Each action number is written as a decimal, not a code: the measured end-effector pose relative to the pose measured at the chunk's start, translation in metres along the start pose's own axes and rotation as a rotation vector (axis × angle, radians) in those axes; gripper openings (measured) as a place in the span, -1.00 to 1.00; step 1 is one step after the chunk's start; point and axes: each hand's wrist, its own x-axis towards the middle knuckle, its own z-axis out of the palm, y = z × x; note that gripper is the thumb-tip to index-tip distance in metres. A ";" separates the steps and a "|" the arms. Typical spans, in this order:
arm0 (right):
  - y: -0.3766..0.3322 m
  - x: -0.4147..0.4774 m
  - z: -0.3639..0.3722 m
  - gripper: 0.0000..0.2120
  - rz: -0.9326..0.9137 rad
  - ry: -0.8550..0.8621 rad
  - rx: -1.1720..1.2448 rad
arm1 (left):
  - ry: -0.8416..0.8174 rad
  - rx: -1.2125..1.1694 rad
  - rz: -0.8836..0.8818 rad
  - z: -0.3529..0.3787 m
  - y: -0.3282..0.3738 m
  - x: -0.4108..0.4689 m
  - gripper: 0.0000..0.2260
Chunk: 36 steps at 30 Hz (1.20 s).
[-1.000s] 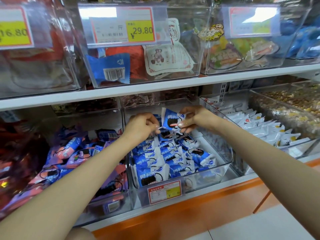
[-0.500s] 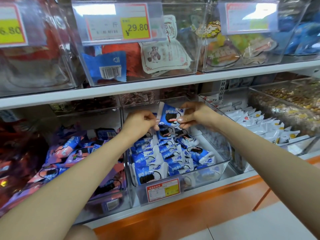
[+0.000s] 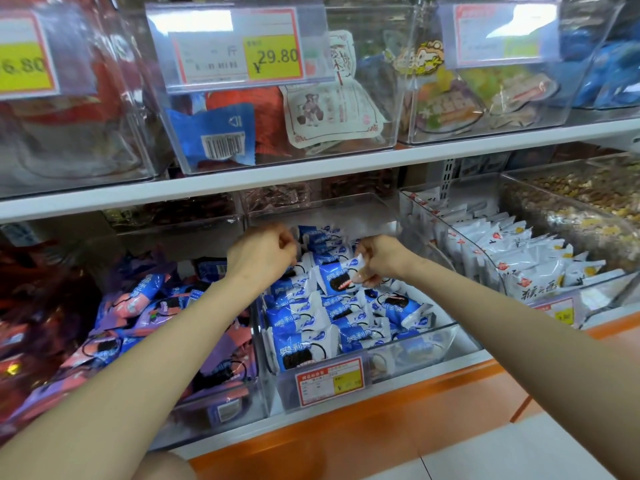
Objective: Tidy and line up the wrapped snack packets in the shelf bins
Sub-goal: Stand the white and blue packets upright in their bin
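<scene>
Blue-and-white wrapped snack packets (image 3: 301, 320) fill the clear middle bin (image 3: 426, 344) on the lower shelf, standing in rough rows. My right hand (image 3: 384, 258) pinches the right end of one such packet (image 3: 334, 275), holding it tilted just above the rows near the back. My left hand (image 3: 259, 254) hovers at the back left of the same bin with its fingers curled. I see nothing between them, and their tips are close to the rear packets.
A bin of purple and pink packets (image 3: 138, 306) stands to the left, and a bin of white packets (image 3: 519, 258) to the right. Beyond that is a bin of nuts (image 3: 588, 202). The white upper shelf (image 3: 311, 171) hangs low over my hands.
The packet that both hands held up has come down onto the rows. It now hangs from my right hand alone, and my left hand has let go and drawn slightly left.
</scene>
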 end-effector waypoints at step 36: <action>-0.002 0.008 0.012 -0.67 0.084 -0.115 0.234 | -0.267 0.204 0.228 0.029 0.001 0.084 -0.85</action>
